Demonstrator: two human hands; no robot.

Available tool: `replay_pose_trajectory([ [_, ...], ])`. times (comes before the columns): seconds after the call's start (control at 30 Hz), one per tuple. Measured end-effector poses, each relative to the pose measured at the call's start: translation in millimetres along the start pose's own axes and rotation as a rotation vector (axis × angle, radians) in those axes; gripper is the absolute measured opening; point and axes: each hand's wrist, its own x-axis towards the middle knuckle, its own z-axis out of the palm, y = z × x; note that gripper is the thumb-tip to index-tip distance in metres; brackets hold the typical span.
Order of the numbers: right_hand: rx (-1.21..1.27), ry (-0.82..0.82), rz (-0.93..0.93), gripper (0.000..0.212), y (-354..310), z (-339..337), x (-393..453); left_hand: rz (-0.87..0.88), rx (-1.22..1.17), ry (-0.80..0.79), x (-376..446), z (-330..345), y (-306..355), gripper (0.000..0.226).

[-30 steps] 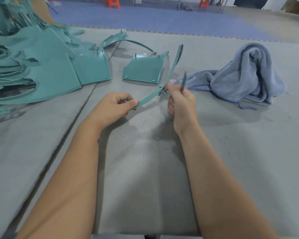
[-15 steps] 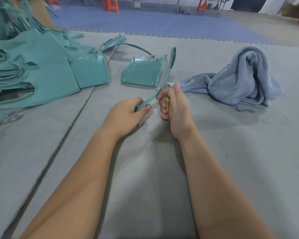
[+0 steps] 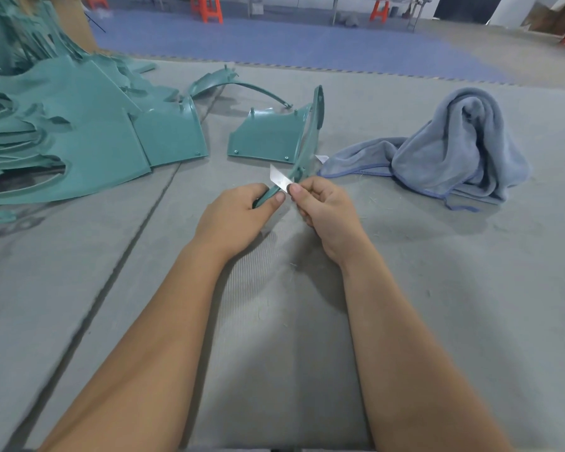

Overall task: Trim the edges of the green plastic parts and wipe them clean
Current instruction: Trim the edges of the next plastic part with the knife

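Green plastic strip [image 3: 311,132], long, narrow and curved, is held at its near end between both hands, above the grey mat and in front of the other parts; its far end rises up and away from the person. The left hand [image 3: 238,216] has its fingers curled round the strip's lowest part, thumb laid along the top. The right hand [image 3: 323,210] pinches a small pale blade [image 3: 279,180] between thumb and forefinger, its other fingers folded in; the blade lies flat against the strip's edge, just above the left thumb.

Just behind the hands a wedge-shaped green panel [image 3: 268,135] with small pegs lies on the mat, and past it an arched green piece [image 3: 238,84]. To the left a large heap of green parts [image 3: 62,135] spreads across the surface, overlapping one another. To the right a crumpled blue-grey cloth [image 3: 454,148] sits well apart from the heap, with one corner reaching towards the strip.

All of this rests on grey ribbed matting [image 3: 470,288], laid in panels with a dark seam running diagonally on the left; pale shavings are scattered on it near the hands. Beyond its far edge lies blue floor matting [image 3: 291,40], then orange stools [image 3: 209,8] and bare floor at the back of the room.
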Motion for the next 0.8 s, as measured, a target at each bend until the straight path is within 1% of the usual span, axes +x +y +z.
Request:
replay_pose_trajectory([
  [0.07,0.008,0.022,-0.004,0.023,0,0,1,-0.008,-0.023,0.004,0,0,0,0.046],
  [0.13,0.061,0.078,0.007,0.023,1,-1,2,-0.010,-0.031,-0.002,0,-1,-1,0.049],
  [0.3,0.290,0.232,0.069,0.026,0,-8,8,0.002,0.002,-0.021,-1,-2,-1,0.050],
  [0.4,0.498,0.336,0.098,0.030,-2,-13,10,0.032,0.039,-0.052,-3,-2,0,0.051],
  [0.47,0.581,0.356,0.110,0.031,-5,-15,10,0.059,0.110,-0.052,-5,-2,2,0.041],
  [0.5,0.594,0.353,0.113,0.030,-5,-15,9,0.073,0.149,-0.036,-5,-2,3,0.033],
  [0.6,0.524,0.291,0.109,0.026,-5,-12,6,0.132,0.257,0.026,-4,-3,2,0.047],
  [0.63,0.486,0.257,0.105,0.025,-5,-12,5,0.144,0.271,0.053,-3,-4,3,0.048],
  [0.7,0.439,0.186,0.103,0.022,-5,-11,3,0.191,0.297,0.120,-2,-7,5,0.044],
  [0.77,0.407,0.121,0.108,0.019,-6,-10,1,0.272,0.378,0.197,-3,-9,6,0.040],
  [0.8,0.388,0.092,0.117,0.018,-7,-10,1,0.286,0.412,0.231,-4,-11,6,0.038],
])
